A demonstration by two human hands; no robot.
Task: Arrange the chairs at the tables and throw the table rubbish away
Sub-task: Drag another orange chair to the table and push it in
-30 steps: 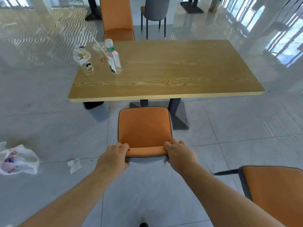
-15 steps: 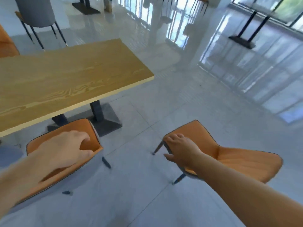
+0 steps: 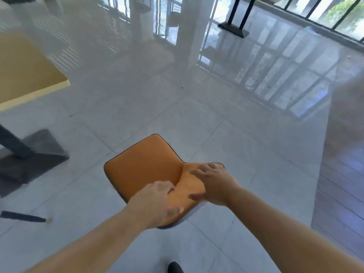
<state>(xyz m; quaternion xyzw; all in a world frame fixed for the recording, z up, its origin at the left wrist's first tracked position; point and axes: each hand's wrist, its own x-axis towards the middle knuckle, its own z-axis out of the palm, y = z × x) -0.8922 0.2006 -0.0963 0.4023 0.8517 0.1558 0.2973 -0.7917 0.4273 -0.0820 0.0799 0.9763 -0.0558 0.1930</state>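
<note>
1. The orange chair (image 3: 143, 166) stands on the floor (image 3: 216, 123), away from the table (image 3: 29, 75).
2. Both hands have left the first chair and come here.
3. The left hand (image 3: 157, 203) curls around the chair's back; the right hand (image 3: 212, 182) lies on it, fingers spread.
4. Next, I think, this chair goes to the table.

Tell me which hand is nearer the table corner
Left. The left hand grips the near end of the chair backrest, on the side toward the table corner. The right hand rests on the backrest's far side.
</note>
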